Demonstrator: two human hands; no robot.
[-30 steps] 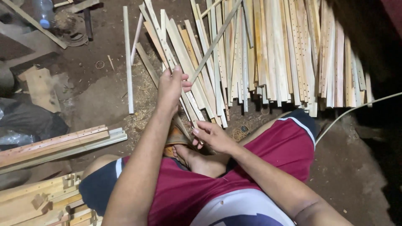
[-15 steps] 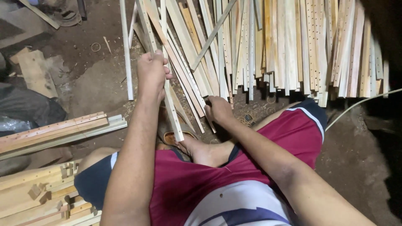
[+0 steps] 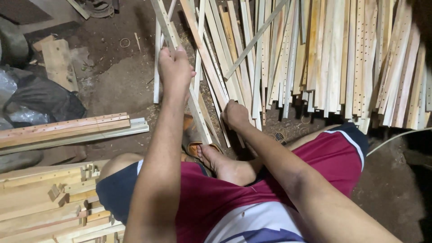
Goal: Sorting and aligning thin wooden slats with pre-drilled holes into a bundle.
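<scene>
Dirt floor [image 3: 112,85], strewn with pale wooden slats [image 3: 333,58]. Left hand [image 3: 174,72], grip clamped on one long slat [image 3: 198,112] slanting toward the sandal [image 3: 195,139]. Right hand [image 3: 235,114], grip closed on slat ends just beside.

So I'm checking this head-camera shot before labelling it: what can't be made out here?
- Head view: whether the right hand grips a slat or only rests on the pile; its fingers are tucked under the knuckles.
- The far end of the wooden slat held in the left hand: cut off by the top edge.
- The orange sandal: mostly covered by the foot and the slats.
- The dark corner at right: too dim.
</scene>
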